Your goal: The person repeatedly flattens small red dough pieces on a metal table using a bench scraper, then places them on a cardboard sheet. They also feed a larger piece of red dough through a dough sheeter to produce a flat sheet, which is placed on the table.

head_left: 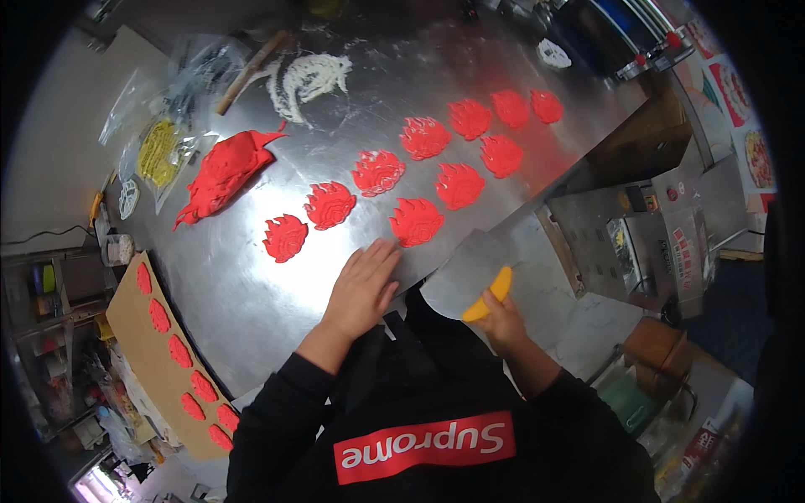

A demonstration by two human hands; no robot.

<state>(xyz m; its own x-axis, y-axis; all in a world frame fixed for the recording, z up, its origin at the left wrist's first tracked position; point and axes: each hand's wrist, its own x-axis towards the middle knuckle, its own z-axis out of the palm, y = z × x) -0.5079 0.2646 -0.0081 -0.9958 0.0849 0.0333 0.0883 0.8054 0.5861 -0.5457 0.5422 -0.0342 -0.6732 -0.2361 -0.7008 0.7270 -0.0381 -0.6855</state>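
Observation:
My right hand (505, 324) grips the yellow handle (490, 295) of a broad metal dough scraper (461, 272), held past the table's near edge. My left hand (362, 289) is at that edge with fingers stretched out, holding nothing. Its fingertips are just short of a red flame-shaped dough piece (417, 221); whether they touch it I cannot tell. Several similar pieces lie in two slanting rows on the metal table (352, 92), among them a left-end one (285, 237) and a far-right one (547, 106). Farther left is a large lump of red dough (225, 174).
Behind the lump lie a wooden stick (251, 71), a patch of white flour (310, 80) and clear plastic bags, one around a yellow mould (158, 152). A brown board (151, 369) with several red pieces stands at the left. A machine (608, 33) occupies the far right.

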